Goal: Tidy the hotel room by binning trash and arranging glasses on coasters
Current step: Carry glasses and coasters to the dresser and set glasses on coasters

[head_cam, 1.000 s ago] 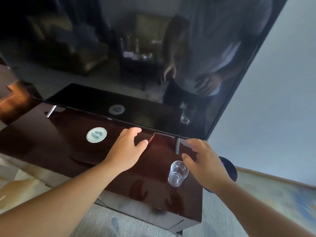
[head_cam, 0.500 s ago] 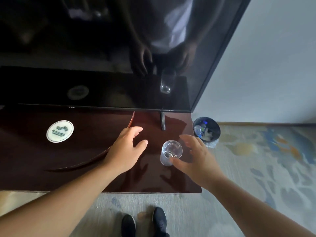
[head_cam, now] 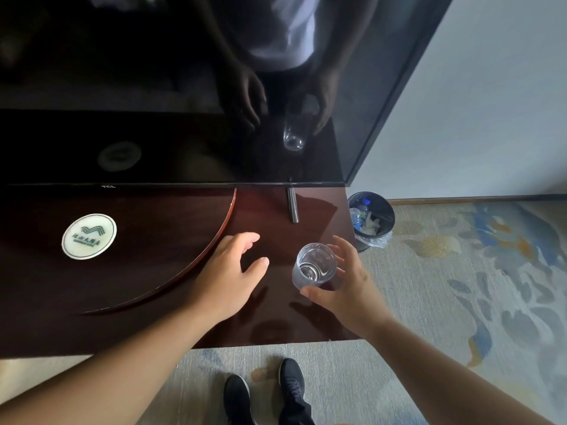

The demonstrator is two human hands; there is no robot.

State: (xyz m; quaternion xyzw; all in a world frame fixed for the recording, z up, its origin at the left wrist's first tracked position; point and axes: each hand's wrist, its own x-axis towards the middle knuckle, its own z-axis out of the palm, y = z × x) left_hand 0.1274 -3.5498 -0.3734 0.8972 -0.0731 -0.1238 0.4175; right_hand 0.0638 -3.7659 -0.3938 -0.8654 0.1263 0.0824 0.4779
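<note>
Fingers (head_cam: 345, 250) of R hand (head_cam: 352, 280) curl round a clear glass (head_cam: 314, 265): thumb on near side low down, other fingers behind the rim. Head view, looking down. The glass stands upright, mouth up, over the R end of the dark glossy worktop (head_cam: 122, 326); whether its base rests on the surface or is lifted clear can't be told. L hand (head_cam: 227, 271) is just beside the glass to the L, palm down above the worktop, fingers loosely bent, thumb apart, holding nothing. A round white coaster (head_cam: 89, 236) w/ green logo lies flat well to the L, apart from both hands, nothing on it. Behind: a black TV screen (head_cam: 153, 87) reflecting the hands, glass & coaster; its metal foot (head_cam: 293, 205) stands on the worktop beyond the glass. On the carpet (head_cam: 460, 286) past the worktop's R end, by the wall, a black bin (head_cam: 372, 219) w/ liner holds a plastic bottle (head_cam: 356, 217) & white scraps. Dark shoes (head_cam: 236, 397) at bottom edge.
</note>
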